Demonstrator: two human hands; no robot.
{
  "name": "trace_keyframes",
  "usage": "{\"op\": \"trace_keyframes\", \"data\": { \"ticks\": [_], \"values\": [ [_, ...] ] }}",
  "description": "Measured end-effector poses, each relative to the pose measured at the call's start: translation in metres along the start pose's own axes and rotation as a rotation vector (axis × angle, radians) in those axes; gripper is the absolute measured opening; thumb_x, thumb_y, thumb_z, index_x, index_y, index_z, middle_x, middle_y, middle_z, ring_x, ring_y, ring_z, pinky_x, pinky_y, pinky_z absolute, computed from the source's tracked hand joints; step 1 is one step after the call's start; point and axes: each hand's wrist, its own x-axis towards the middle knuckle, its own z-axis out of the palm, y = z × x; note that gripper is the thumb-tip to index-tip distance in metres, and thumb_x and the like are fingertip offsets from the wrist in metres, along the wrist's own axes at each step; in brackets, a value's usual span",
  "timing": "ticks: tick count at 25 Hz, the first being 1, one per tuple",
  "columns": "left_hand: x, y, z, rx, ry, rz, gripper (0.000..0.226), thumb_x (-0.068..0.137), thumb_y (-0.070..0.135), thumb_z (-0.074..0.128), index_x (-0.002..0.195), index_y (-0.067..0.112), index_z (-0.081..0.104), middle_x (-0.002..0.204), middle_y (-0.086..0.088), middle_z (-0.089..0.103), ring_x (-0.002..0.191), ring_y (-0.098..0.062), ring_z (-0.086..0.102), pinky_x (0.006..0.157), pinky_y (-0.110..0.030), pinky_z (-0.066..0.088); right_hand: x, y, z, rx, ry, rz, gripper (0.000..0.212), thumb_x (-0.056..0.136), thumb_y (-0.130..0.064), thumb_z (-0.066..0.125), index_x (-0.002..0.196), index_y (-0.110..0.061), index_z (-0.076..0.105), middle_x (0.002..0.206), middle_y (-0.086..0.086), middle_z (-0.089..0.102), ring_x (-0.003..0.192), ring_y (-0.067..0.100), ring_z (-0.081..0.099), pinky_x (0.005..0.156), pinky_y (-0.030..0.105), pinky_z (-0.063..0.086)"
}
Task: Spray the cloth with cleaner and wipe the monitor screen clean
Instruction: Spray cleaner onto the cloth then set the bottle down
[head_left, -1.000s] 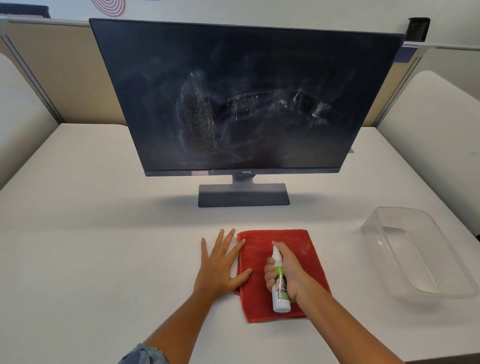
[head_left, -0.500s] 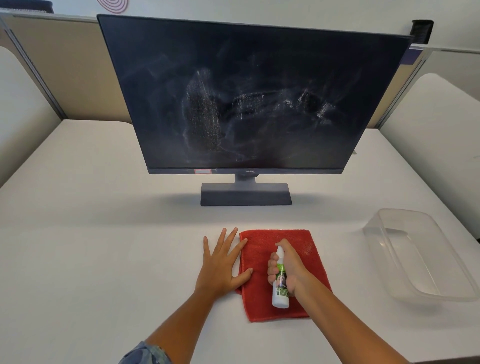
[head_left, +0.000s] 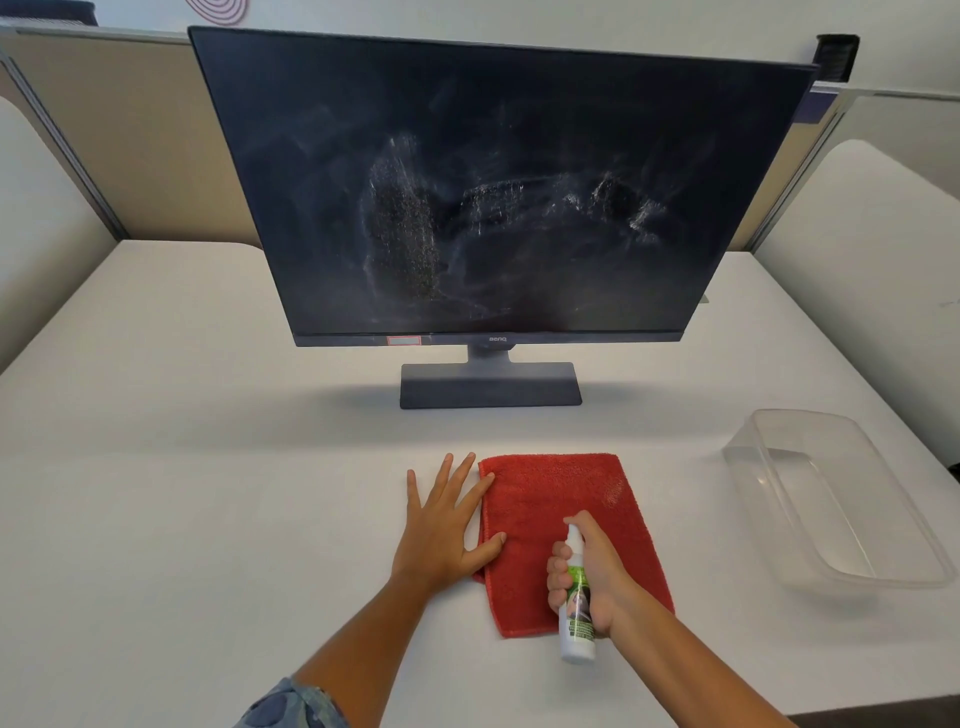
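A red terry cloth (head_left: 566, 525) lies flat on the white worktop (head_left: 182, 493) in the lower centre of the frame, folded into a rough rectangle. The left hand (head_left: 447, 530) rests palm down at the cloth's left edge, fingers spread wide and holding nothing; the thumb and index finger overlap the red fabric while the other fingers lie on the bare worktop. The right hand (head_left: 589, 582) is over the lower right part of the cloth, its grip wrapped round a small white spray bottle (head_left: 576, 608) with a green label. The index finger sits on top of the bottle's nozzle, which points toward the top of the frame. The bottle's base hangs past the cloth's near edge.

Above the cloth, in the upper centre of the frame, stands a dark BenQ monitor (head_left: 493, 182) on a grey rectangular base (head_left: 491, 384). Its screen is off and marked with whitish smears and speckles across the middle. At the right edge of the frame a clear plastic tub (head_left: 831, 499) sits on the worktop, well apart from the cloth. A patterned sleeve (head_left: 291, 701) shows at the bottom edge.
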Motion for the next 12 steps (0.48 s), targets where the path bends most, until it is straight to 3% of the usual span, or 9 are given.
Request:
{"op": "trace_keyframes", "data": {
  "ticks": [12],
  "values": [
    [-0.002, 0.001, -0.001, -0.004, 0.019, 0.018, 0.073, 0.082, 0.072, 0.03, 0.144, 0.035, 0.024, 0.156, 0.001, 0.017, 0.145, -0.022, 0.002, 0.111, -0.06, -0.007, -0.009, 0.004, -0.012, 0.051, 0.011, -0.038, 0.036, 0.072, -0.033, 0.054, 0.043, -0.016, 0.04, 0.038, 0.0, 0.04, 0.027, 0.012, 0.033, 0.036, 0.015, 0.031]
  ]
}}
